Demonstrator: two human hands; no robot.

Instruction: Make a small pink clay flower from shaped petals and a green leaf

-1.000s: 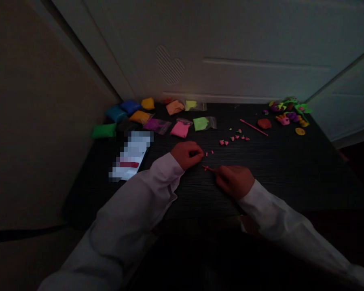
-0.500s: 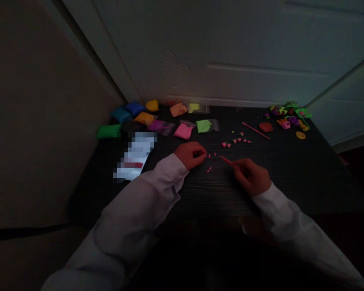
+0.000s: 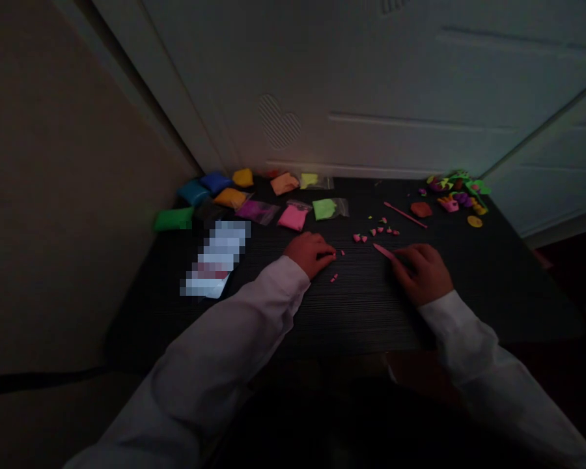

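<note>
My left hand (image 3: 312, 253) rests on the dark table (image 3: 361, 312) with its fingers curled together, fingertips beside a few tiny pink clay bits (image 3: 334, 277); what it pinches, if anything, is hidden. My right hand (image 3: 422, 272) is closed round a thin pink modelling tool (image 3: 383, 251) whose tip points up-left toward a row of small pink and green clay pieces (image 3: 377, 231). Both arms wear white sleeves.
Several bags of coloured clay (image 3: 254, 198) lie along the back left by the white door. A second pink stick (image 3: 404, 214), a red clay lump (image 3: 421, 209) and a bright clay model (image 3: 456, 192) sit at back right. A pixelated sheet (image 3: 216, 258) lies left.
My right hand has carried the pink tool to the right and farther from me, away from the loose pink bits toward the row of small pieces. The left hand has barely moved.
</note>
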